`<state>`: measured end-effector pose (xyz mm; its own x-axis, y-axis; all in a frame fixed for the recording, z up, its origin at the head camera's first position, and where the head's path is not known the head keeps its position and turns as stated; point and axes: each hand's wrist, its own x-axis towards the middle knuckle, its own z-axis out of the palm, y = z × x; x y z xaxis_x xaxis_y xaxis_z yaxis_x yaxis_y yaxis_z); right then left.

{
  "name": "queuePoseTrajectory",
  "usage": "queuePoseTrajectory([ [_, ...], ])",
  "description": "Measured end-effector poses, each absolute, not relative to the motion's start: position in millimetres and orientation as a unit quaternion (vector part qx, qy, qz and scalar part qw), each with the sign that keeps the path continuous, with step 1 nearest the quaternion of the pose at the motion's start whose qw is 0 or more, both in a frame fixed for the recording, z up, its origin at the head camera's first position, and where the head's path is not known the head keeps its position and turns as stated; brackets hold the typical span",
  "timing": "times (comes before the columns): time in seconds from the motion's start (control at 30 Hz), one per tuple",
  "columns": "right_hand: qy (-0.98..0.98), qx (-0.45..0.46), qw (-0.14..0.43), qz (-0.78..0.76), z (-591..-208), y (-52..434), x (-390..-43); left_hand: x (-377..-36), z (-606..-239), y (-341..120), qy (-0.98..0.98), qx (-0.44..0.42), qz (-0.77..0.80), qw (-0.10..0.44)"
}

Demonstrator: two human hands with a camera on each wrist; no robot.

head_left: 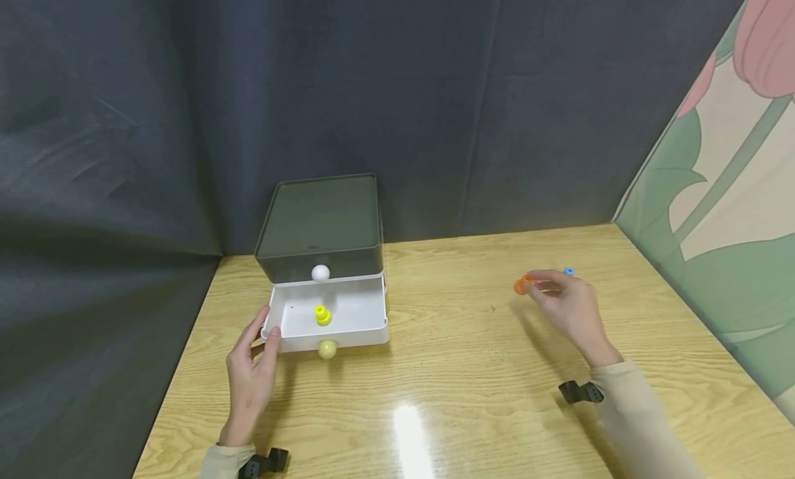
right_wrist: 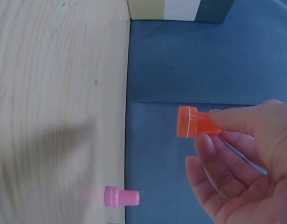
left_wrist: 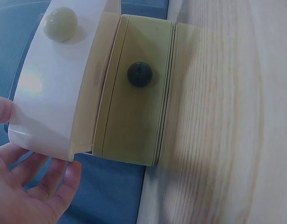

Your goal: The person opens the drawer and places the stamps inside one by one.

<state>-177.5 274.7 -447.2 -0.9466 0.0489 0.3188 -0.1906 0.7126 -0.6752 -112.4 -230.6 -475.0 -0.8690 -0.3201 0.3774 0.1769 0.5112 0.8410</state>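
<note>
A small drawer unit with a dark top stands at the back left of the wooden table. Its white lower drawer is pulled out, and a yellow stacked piece lies inside. My left hand rests with relaxed fingers against the drawer's front left corner, next to its cream knob. In the left wrist view the same drawer front and knob sit above my open left hand. My right hand pinches an orange piece above the table's right side, also seen as the orange piece.
A blue piece lies just behind my right hand. A pink piece lies on the table near its edge. The closed upper drawer has a white knob. Dark cloth hangs behind, and a flowered panel stands on the right.
</note>
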Motion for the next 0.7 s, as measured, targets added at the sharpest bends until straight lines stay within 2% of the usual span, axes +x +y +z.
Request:
queuePoseTrajectory([
  [0.7,-0.906,0.071,0.156,0.388,-434,248,-173,-112,-474,-230,-0.832,0.038,-0.492,0.254],
])
